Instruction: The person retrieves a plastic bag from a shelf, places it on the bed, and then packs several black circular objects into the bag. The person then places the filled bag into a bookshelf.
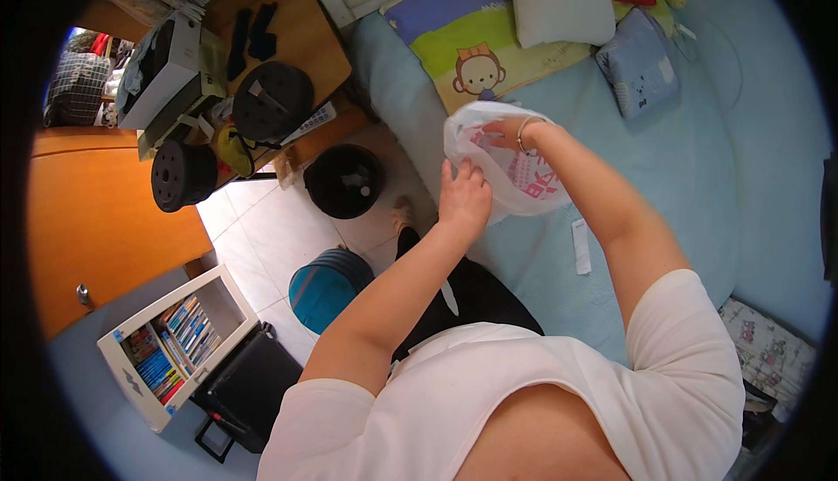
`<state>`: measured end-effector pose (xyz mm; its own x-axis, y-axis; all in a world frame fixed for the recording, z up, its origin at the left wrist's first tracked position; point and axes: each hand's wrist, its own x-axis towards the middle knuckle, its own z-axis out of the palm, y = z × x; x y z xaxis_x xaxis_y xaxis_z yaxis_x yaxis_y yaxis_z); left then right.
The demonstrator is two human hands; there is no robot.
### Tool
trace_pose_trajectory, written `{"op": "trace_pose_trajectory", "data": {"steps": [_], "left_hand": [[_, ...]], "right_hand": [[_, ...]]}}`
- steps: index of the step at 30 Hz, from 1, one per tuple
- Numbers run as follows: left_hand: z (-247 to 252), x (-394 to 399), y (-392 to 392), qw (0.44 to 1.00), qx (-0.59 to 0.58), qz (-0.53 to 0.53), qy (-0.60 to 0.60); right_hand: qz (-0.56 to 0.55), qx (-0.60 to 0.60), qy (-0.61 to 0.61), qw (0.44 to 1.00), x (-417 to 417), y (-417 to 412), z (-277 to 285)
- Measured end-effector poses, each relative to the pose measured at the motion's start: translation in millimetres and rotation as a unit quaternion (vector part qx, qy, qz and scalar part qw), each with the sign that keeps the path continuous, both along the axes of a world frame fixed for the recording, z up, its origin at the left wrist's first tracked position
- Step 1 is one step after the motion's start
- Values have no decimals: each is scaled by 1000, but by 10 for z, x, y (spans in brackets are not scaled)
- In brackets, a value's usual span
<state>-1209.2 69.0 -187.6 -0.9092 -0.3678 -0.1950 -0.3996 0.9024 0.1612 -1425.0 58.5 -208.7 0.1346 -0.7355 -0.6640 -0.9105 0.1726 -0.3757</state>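
Note:
A white translucent plastic bag [517, 186] with pink printing rests over the near edge of the bed [648, 219], its mouth held wide. My left hand [466, 196] grips its near left rim, with the fingertips apart and the thumb out of sight. Inside the mouth is my right hand [509, 133], a bracelet [524, 137] around its wrist. Its fingers are partly covered by plastic, so what they touch is unclear. On the blue bedding, below the bag, lies a small white strip [581, 247].
Pillows [563, 3] and a wrapped blue bundle [638, 65] lie farther up the bed. A black bin [344, 181] and a teal round stool [327, 288] stand on the tiles. A cluttered wooden desk [327, 55], a bookcase [226, 291] and a black suitcase [258, 383] are at left.

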Motion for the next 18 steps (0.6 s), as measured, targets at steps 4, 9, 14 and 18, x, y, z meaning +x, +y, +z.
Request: {"op": "trace_pose_trajectory", "data": {"steps": [4,9,14,18], "left_hand": [[27,-150,40,998,19,-64,21],[-299,-461,262,962,6,-157,223],[-507,-571,335,956,157,-174,-175],[-653,-360,508,909,346,143,-183]], "right_hand": [[16,4,12,1000,14,-208,8],[36,13,19,999,82,-283,-356],[16,3,32,999,-48,-45,-465],[-95,126,157,975,-217,51,-459]]}}
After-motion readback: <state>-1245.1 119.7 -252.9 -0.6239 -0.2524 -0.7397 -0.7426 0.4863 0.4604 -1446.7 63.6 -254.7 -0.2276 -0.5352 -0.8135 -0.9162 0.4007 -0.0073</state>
